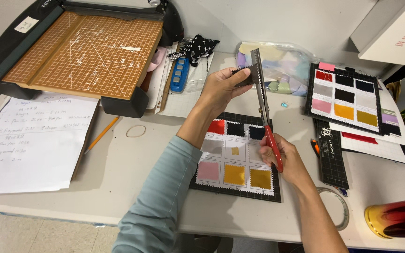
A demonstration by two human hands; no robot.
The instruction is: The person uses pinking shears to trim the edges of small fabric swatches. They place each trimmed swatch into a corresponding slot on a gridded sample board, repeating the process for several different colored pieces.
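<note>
Black fabric, a small swatch [243, 76], is held up above the table [118, 164], and its edge sits between the toothed blades of the pinking shears [262, 96]. The left hand [221, 86] pinches the swatch with thumb and fingertips, the arm raised in a grey-blue sleeve. The right hand [284, 157] is wrapped around the red handles, blades pointing up. Below lies a swatch card [235, 159] of coloured squares, with bare table on its left.

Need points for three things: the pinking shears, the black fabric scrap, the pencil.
pinking shears [261, 89]: head view, on the serrated blade above the red handles.
black fabric scrap [243, 77]: head view, on the cloth pinched in the left hand.
pencil [102, 134]: head view, mid-shaft, lying on the table beside the paper.
</note>
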